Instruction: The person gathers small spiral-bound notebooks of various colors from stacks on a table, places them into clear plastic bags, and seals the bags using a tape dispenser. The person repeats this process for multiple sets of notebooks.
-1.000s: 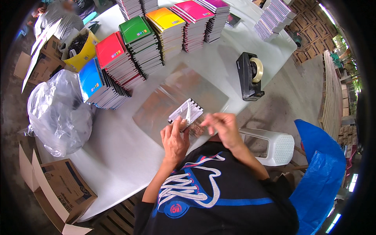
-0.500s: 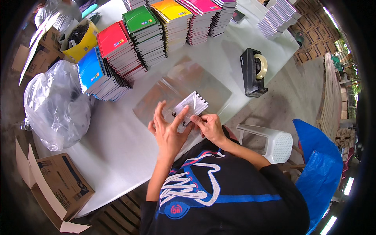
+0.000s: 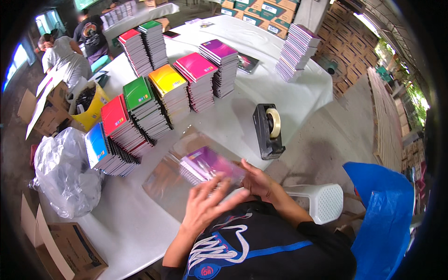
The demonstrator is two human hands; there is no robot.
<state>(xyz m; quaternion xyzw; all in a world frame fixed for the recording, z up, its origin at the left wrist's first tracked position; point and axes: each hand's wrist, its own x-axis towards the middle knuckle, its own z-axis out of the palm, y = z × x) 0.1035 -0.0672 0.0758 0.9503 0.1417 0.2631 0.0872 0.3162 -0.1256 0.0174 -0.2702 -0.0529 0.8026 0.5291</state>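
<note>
Mid-frame, the bundle [image 3: 199, 162] looks slick but firm, best edge-held; left hand [image 3: 205, 204] half-spread, right hand [image 3: 255, 181] curled, both holds unclear

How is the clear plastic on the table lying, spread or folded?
Spread: the clear plastic lies flat on the white table, reaching past the purple notebook.

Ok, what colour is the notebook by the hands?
The notebook is mostly purple, slightly blurred, in the head view.

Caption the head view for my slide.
Left hand and right hand at a purple spiral notebook, near a tape dispenser and notebook stacks.
</note>
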